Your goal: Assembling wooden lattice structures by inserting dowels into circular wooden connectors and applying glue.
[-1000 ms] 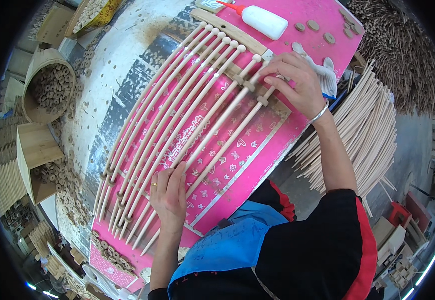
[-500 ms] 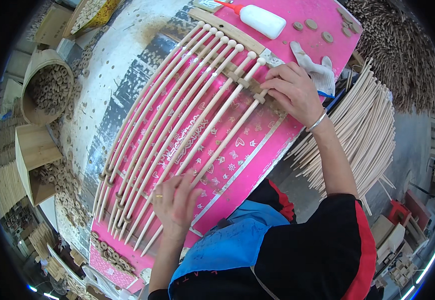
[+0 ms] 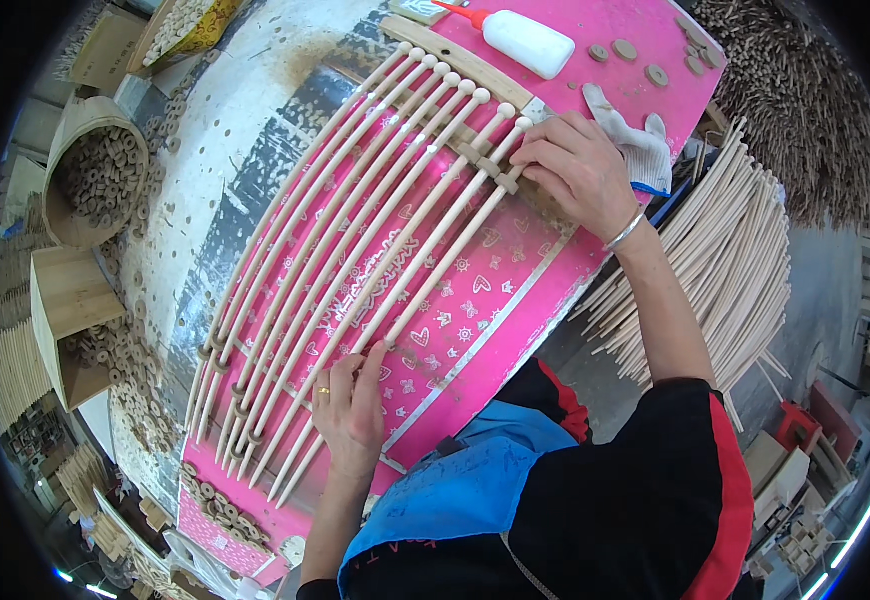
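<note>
Several pale wooden dowels (image 3: 300, 235) lie side by side across the pink patterned table top, most with a small ball (image 3: 452, 79) on the far end. Wooden rings (image 3: 506, 183) sit around the nearer dowels below the balls, and others show toward the near ends. My right hand (image 3: 580, 175) pinches the far end of the rightmost dowel (image 3: 455, 248), its fingertips hiding that tip. Lower down, my left hand (image 3: 353, 408) has curled fingers around the same dowel, thumb and index close together.
A wooden strip (image 3: 445, 48) lies beyond the balls. Near it are a white squeeze bottle (image 3: 529, 45) with a red tip, loose discs (image 3: 624, 49) and a white glove (image 3: 630, 140). Dowels (image 3: 705, 270) are heaped at right; a ring-filled tub (image 3: 95, 180) stands at left.
My right hand has shifted left with the rightmost dowel, bringing it and its ring closer to the neighbouring dowel. My left hand's fingers have drawn in around the dowel.
</note>
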Demonstrator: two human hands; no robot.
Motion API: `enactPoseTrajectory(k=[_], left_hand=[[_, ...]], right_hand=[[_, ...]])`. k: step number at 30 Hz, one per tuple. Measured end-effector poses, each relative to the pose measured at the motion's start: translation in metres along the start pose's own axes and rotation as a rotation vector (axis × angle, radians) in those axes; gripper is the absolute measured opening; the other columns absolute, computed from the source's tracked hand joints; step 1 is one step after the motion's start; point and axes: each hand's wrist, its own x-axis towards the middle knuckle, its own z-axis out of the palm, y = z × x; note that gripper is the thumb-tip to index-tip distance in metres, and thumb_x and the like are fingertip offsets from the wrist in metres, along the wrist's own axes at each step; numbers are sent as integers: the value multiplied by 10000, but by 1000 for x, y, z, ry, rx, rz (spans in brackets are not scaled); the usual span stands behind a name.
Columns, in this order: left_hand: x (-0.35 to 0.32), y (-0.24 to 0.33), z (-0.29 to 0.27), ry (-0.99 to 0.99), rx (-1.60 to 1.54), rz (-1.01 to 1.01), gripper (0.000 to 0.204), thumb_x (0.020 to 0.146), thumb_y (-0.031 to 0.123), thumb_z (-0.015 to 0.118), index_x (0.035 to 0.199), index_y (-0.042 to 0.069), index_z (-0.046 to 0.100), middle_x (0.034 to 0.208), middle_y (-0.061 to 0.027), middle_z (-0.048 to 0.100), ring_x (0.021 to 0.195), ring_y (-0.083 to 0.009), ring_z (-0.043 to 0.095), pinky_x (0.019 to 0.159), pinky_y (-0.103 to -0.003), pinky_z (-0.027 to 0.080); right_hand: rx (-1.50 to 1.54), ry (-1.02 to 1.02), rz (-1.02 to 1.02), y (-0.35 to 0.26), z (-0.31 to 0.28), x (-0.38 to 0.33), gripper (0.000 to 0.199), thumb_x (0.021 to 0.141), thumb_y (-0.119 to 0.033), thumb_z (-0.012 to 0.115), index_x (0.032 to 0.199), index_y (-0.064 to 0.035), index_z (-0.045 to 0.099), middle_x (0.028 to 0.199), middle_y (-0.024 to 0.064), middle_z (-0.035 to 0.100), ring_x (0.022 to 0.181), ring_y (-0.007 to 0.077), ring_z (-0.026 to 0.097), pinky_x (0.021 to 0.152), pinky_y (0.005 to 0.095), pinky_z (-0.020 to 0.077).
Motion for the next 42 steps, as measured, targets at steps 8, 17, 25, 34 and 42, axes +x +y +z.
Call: enactPoseTrajectory(k=[8,17,25,34,42], left_hand=[[-1,-1,0,2,-11,-18,445,811,9,778,1249,91,760,1010,-59,649,897,-242,628,784,-390,476],[1,2,-1,-21,24,-11,409,810,-29,708,1205,49,782,995,-82,645,885,-249,625,793,-382,529],[4,2,-3,-13,3,3,415,828,-29,705,1229,55,771,1012,-81,655,904,-254,632,810,-385,532],[7,-32,-21,73,-51,-103,391,894,66,754,1283,59,723,1155,-102,677,1039,-285,645,889,-416,495],[7,-62,-13,74,5,-251,359,962,69,686,1320,74,714,1188,-137,665,1109,-305,631,951,-450,479]], right_hand=[[109,122,238,-3,-8,-18,199,842,-155,773,1034,-121,735,1050,52,689,975,267,635,859,399,499],[72,13,77,-18,9,-15,277,822,-211,792,1096,-200,760,1002,14,613,983,229,606,886,389,467],[42,19,77,-14,7,-16,251,824,-221,786,1071,-192,753,1007,8,617,978,225,603,880,390,456],[59,40,63,-15,8,-16,241,840,-218,782,1076,-172,759,1026,18,634,965,237,607,844,379,441],[54,27,70,-15,9,-18,242,832,-215,782,1072,-192,761,1013,13,620,975,227,602,883,389,456]])
